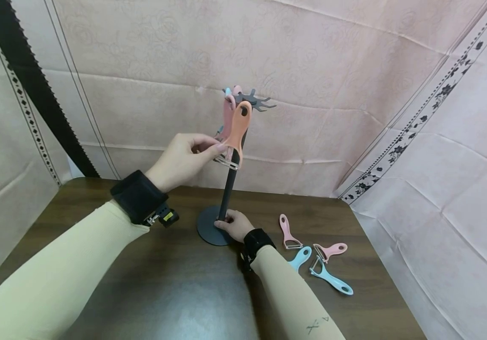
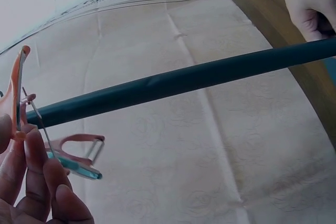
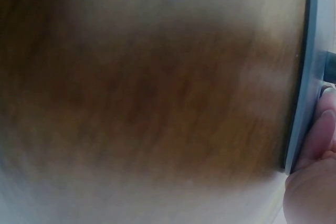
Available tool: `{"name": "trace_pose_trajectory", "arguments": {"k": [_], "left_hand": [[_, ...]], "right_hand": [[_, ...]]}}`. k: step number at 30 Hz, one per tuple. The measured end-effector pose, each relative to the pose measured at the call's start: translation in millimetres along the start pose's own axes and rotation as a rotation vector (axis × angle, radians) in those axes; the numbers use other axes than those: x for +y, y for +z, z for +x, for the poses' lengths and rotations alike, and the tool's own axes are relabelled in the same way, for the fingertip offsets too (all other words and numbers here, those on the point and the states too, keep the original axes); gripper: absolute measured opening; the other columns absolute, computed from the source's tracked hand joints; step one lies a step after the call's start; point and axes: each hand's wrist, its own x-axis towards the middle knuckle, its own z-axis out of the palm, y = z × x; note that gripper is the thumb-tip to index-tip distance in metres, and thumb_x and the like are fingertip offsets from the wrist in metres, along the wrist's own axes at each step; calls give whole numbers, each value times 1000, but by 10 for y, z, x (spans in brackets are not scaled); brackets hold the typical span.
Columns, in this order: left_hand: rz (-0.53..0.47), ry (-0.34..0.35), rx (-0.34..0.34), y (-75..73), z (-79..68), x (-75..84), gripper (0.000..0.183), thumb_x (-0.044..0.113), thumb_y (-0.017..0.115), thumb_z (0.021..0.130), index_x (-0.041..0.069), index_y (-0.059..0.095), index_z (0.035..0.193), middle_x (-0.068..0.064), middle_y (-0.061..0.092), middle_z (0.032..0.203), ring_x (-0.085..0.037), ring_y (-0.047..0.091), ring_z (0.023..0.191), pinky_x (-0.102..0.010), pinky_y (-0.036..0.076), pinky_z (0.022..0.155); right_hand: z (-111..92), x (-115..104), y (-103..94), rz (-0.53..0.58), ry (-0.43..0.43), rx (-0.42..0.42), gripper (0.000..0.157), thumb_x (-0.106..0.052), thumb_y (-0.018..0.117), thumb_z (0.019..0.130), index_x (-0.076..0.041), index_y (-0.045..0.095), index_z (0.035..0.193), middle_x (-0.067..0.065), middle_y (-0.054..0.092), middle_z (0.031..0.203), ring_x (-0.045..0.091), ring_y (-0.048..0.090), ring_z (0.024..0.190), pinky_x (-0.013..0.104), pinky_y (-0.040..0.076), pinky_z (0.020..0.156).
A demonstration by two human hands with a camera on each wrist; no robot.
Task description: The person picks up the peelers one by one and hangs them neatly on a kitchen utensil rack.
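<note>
My left hand point(image 1: 183, 153) pinches an orange peeler point(image 1: 239, 126) near its blade end, holding it upright in front of the stand's top. The handle's hole overlaps a hook of the black rack point(image 1: 257, 100). Pink peelers point(image 1: 228, 113) and a light blue one hang just behind it, partly hidden; in the left wrist view a pink peeler point(image 2: 79, 139) and a blue peeler point(image 2: 79, 166) show beyond my fingers. Low on the stand, my right hand point(image 1: 239, 227) grips the foot of the black pole point(image 1: 228, 189), close over the round base point(image 1: 207, 226).
Right of the stand lie two pink peelers point(image 1: 286, 229) and two light blue peelers point(image 1: 332, 279), one partly behind my right forearm. The wooden table point(image 1: 162, 274) ends at a patterned cloth backdrop point(image 1: 311, 61). Free hooks of the rack point right.
</note>
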Motion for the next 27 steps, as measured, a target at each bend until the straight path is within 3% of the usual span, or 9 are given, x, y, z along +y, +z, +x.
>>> {"name": "trace_pose_trajectory", "arguments": {"k": [5,11,15,20,27], "left_hand": [[-52,0,22,-10,-129,-175,34,53,53,83,26,65,101,3,57,79,-19,48,71,-34,38,57],[-98,-19,41,52,-287,-498,36,47,50,87,19,62,107,2,62,95,-16,54,83,-35,43,70],[-117,-86,-2,190,-365,-748,39,48,51,86,19,59,110,0,61,100,-15,54,90,-37,42,77],[-128,-143,-44,406,-410,-1061,38,50,52,85,23,58,110,3,61,99,-17,54,88,-37,43,74],[-130,-147,-115,695,-368,-1239,41,48,52,86,22,55,118,4,59,106,-16,53,92,-35,43,75]], "right_hand": [[-11,-11,-8,7,10,-4,16,-37,63,82,-23,63,89,-3,56,80,15,49,73,29,38,63],[-12,-35,-16,10,2,-7,15,-37,63,82,-23,64,89,-3,55,80,15,49,74,29,38,64],[-11,-21,-19,0,16,-6,15,-38,63,82,-24,64,88,-3,56,79,15,50,75,30,39,65],[-7,-16,-23,8,28,-8,14,-38,63,82,-24,63,87,-3,57,80,15,50,76,31,39,66],[-64,19,-110,30,-9,-42,17,-34,61,85,-18,60,90,-3,56,85,14,51,78,30,41,67]]}}
